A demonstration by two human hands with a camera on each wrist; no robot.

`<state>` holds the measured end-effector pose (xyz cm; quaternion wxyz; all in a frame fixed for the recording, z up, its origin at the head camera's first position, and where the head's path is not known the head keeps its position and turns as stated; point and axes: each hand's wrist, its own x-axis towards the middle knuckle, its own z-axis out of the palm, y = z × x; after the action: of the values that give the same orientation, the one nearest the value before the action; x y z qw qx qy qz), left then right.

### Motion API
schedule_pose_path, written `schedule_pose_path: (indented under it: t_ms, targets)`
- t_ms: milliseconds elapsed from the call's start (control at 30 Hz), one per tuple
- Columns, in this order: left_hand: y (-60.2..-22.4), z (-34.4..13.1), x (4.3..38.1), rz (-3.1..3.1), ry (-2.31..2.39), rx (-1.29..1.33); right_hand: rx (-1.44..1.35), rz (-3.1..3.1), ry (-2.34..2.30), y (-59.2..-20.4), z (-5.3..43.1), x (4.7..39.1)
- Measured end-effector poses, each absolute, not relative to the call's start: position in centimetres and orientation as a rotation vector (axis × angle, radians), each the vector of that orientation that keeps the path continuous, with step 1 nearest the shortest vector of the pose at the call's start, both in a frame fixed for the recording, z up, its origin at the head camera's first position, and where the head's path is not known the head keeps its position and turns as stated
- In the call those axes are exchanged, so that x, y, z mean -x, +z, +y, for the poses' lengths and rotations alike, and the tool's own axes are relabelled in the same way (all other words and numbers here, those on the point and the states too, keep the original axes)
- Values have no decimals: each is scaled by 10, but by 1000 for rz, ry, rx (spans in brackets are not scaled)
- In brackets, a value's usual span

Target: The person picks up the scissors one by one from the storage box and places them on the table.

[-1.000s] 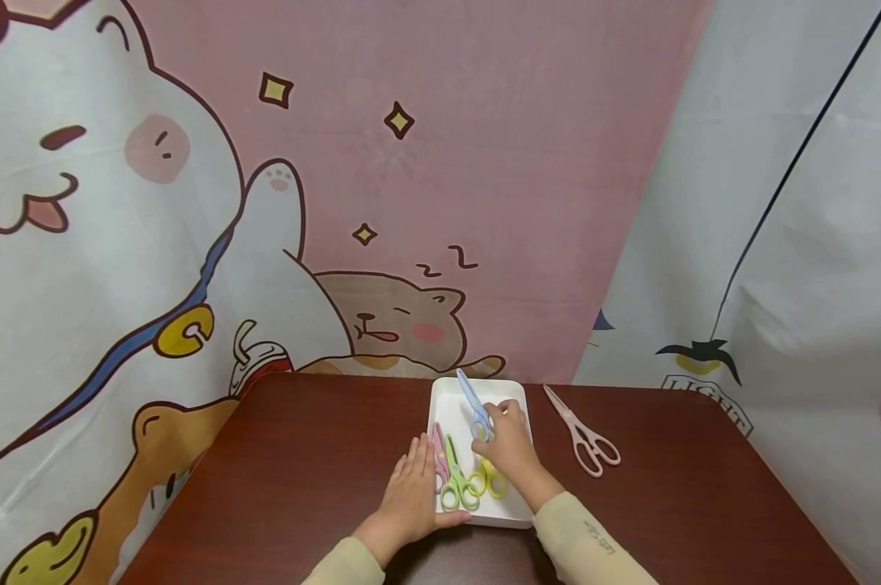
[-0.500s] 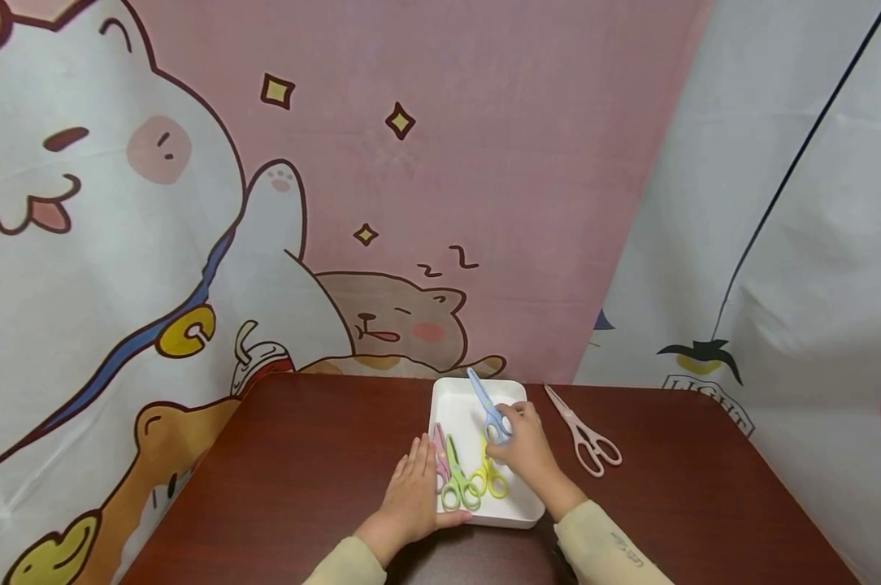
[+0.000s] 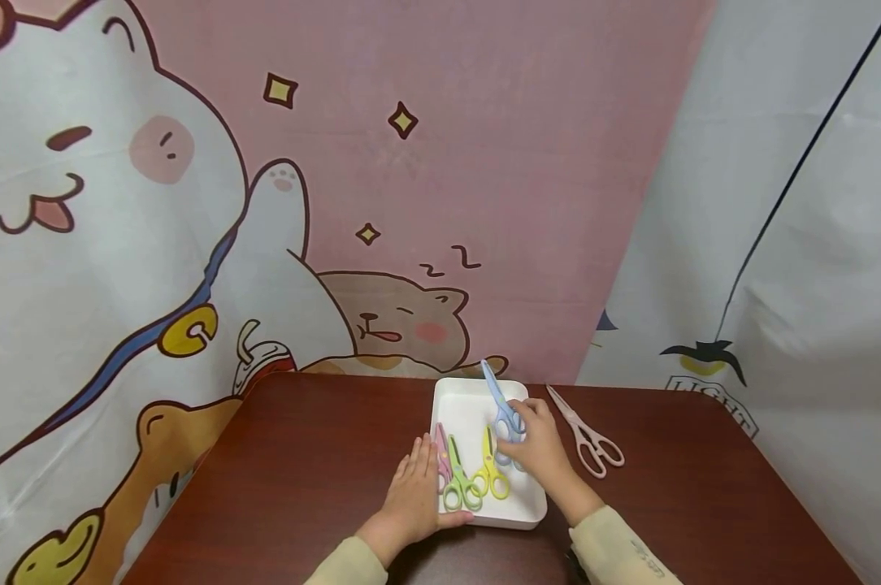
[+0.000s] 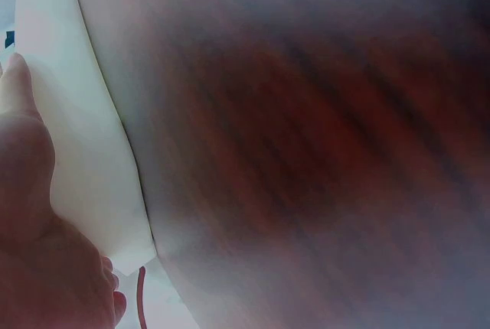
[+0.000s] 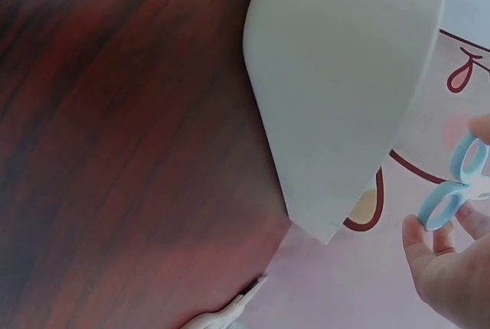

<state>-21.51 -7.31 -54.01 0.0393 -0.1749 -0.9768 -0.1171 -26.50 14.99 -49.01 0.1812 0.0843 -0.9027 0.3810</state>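
My right hand (image 3: 544, 445) pinches a pair of light blue scissors (image 3: 495, 385) by its finger loops, blades pointing away, over the right part of a white tray (image 3: 509, 517). In the right wrist view, the thumb and fingertips grip the blue loops (image 5: 442, 205). My left hand (image 3: 411, 494) lies with straight fingers along the tray's left side, thumb stretched along its front edge. Inside the tray are pink scissors (image 3: 440, 443) partly hidden by that hand, green scissors (image 3: 453, 455) and yellow scissors (image 3: 488, 467), side by side. The left wrist view shows the tray's outer wall (image 4: 84, 122).
A larger pair of pale pink scissors (image 3: 587, 435) lies on the dark red-brown table (image 3: 323, 455), right of the tray. Behind the table's far edge hangs a cartoon-printed cloth (image 3: 528, 203); the tray stands near that edge.
My right hand has moved to the right with the blue scissors, so the yellow scissors show more fully. The left hand stays against the tray.
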Motion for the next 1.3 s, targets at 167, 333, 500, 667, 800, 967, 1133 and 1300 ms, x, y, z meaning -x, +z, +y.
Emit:
schedule_pose_path:
  t_ms: [167, 333, 500, 667, 800, 967, 1133, 1300]
  targets:
    - [-540, -73, 215, -2988, -353, 539, -197, -2566, 1089, -489, 158, 263]
    - [-538, -73, 215, -2995, -371, 550, -183, -2569, 1056, -490, 166, 263]
    - [-535, -73, 214, -3025, -387, 539, -168, -2579, 1030, -491, 173, 265]
    - [-536, -72, 214, -3026, -392, 534, -145, -2598, 1064, -491, 179, 264]
    - [-537, -73, 214, -3022, -388, 533, -112, -2614, 1074, -491, 185, 263]
    - [-535, -72, 213, -3009, -402, 544, -107, -2585, 1036, -494, 195, 263]
    - [-533, -72, 212, -3013, -406, 549, -114, -2543, 1031, -496, 205, 263]
    - [-533, -72, 212, -3029, -401, 542, -108, -2533, 1034, -495, 213, 262]
